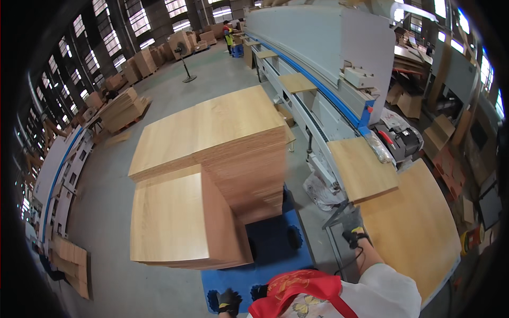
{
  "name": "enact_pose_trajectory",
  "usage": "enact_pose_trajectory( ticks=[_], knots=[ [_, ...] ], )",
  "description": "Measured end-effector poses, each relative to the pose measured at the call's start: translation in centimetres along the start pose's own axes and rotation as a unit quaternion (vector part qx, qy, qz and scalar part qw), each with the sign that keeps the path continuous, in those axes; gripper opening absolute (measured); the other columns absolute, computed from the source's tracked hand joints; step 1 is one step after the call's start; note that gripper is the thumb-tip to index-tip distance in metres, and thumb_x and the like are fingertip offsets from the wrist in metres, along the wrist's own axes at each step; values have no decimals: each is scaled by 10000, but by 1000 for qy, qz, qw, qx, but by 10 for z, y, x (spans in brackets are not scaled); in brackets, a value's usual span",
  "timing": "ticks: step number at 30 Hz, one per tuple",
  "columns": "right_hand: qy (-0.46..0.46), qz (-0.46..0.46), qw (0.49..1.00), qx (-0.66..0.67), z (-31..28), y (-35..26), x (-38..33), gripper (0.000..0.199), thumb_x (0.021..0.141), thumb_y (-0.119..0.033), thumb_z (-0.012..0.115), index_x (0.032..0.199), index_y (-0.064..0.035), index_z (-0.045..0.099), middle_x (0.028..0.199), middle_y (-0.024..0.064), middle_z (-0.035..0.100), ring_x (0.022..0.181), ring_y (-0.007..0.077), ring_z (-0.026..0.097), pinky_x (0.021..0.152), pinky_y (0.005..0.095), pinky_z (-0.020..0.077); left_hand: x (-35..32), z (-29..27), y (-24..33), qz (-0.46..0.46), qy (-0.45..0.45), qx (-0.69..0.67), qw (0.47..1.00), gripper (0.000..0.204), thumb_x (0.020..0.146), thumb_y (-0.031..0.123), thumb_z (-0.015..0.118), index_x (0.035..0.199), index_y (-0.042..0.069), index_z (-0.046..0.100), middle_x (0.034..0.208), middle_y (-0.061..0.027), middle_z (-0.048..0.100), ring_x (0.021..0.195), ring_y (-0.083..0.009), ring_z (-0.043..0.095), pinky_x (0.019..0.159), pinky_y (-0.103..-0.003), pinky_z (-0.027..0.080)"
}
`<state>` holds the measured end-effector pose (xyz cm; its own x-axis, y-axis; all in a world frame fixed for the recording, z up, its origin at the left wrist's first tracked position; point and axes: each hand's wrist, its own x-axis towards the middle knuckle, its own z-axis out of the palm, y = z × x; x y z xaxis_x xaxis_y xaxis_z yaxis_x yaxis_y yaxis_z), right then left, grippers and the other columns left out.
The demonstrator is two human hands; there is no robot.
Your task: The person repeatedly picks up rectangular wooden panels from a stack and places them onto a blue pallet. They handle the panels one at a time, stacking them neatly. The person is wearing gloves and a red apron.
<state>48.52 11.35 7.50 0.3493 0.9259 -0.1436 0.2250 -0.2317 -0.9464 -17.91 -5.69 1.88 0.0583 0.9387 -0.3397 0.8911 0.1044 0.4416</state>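
Observation:
My right hand, in a dark glove with a yellow band, reaches forward with fingers stretched out, somewhat blurred. It is beside the near left corner of a light wood-coloured panel; whether it touches the panel I cannot tell. That panel lies partly on a larger wood-coloured table surface and partly at the end of the conveyor. Low in front, my left hand, in a matching glove, hangs over the blue pallet with its fingers apart and nothing seen in them. Stacked panels stand on the pallet, with a lower stack in front.
A long edge machine with a blue rail runs away from me, panels on its conveyor. A standing fan, boxes and a person are farther back. Another machine stands left. Plastic wrap hangs below the conveyor.

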Motion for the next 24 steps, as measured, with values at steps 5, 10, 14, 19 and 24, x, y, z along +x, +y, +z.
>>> enact_pose_trajectory(
  ticks=[5,10,14,19,24],
  knots=[
    [68,143,748,644,-38,-3,114,393,951,-397,557,1116,-40,558,983,170,597,945,327,575,813,404,518,118,-24,244,89,-97,69,989,201,778,258,627,847,71,659,949,-193,643,887,-395,611,755,-506,489],
    [188,251,826,468,-22,-24,118,381,896,-275,669,1095,27,549,959,195,602,780,314,614,709,437,587,200,-3,392,-29,-164,-468,868,210,880,253,557,877,46,595,808,-139,614,764,-316,604,691,-390,498],
    [32,151,934,323,-18,-8,63,289,864,-248,627,1024,-11,585,912,152,635,784,333,634,679,471,557,230,29,483,236,-117,-308,914,228,930,261,525,872,61,617,804,-115,621,767,-302,604,708,-377,486],
    [-158,-261,849,-432,-28,-58,-36,192,796,-201,556,947,-119,642,901,98,678,859,329,662,733,509,493,230,85,497,50,-147,-321,934,398,911,351,586,1110,16,666,975,-137,706,869,-257,680,754,-380,519],
    [144,-20,933,-330,-139,-53,-25,380,866,-293,602,1137,-26,594,1187,197,613,1131,285,577,918,413,469,164,-14,497,-69,-105,-345,930,436,845,415,663,970,-1,699,815,-110,692,737,-195,669,679,-354,511]
  ],
)
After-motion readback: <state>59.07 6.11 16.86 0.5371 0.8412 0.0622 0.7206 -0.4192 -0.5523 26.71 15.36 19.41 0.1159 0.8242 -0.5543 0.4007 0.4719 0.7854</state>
